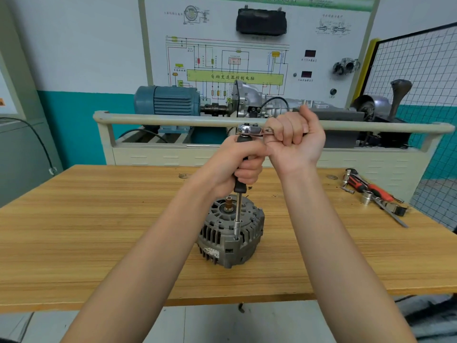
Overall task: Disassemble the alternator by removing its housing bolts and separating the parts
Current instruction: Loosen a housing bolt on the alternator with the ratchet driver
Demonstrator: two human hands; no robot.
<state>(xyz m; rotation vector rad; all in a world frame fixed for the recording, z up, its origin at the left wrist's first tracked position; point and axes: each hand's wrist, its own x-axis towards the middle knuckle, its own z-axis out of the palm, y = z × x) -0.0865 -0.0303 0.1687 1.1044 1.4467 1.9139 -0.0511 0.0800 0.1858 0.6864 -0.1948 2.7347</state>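
A: While the table (99, 219) holds the alternator (231, 233) dead centre, what's gripped?
B: Left hand (237, 162) grasps the black driver handle (239, 186); right hand (294, 134) clenches the ratchet (248, 129). Spare tools (371, 194) at two o'clock.

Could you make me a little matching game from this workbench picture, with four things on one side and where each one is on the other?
Things:
1. alternator
2. left hand
3. right hand
4. spare tools

Places:
A. gripping the ratchet handle at the top
B. lying at the table's far right
C. standing on the middle of the table
D. wrapped round the black upright handle

Pairs: 1-C, 2-D, 3-A, 4-B
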